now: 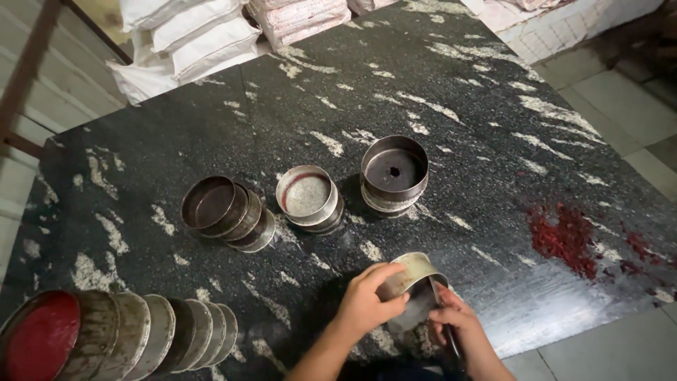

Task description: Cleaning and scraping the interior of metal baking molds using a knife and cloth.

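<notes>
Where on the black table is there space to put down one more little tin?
The table is bare across the far half, between the white sacks and the upright tin. There is also room between that tin and the red powder patch. It is crowded along the leaning tins and the near-left row.

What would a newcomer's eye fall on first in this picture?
Probably the two hands at the bottom centre: the left hand grips a round metal tin while the right hand works at it with a thin tool. Next, the red powder stain on the dark stone table at right, and the red-filled tin at bottom left.
</notes>
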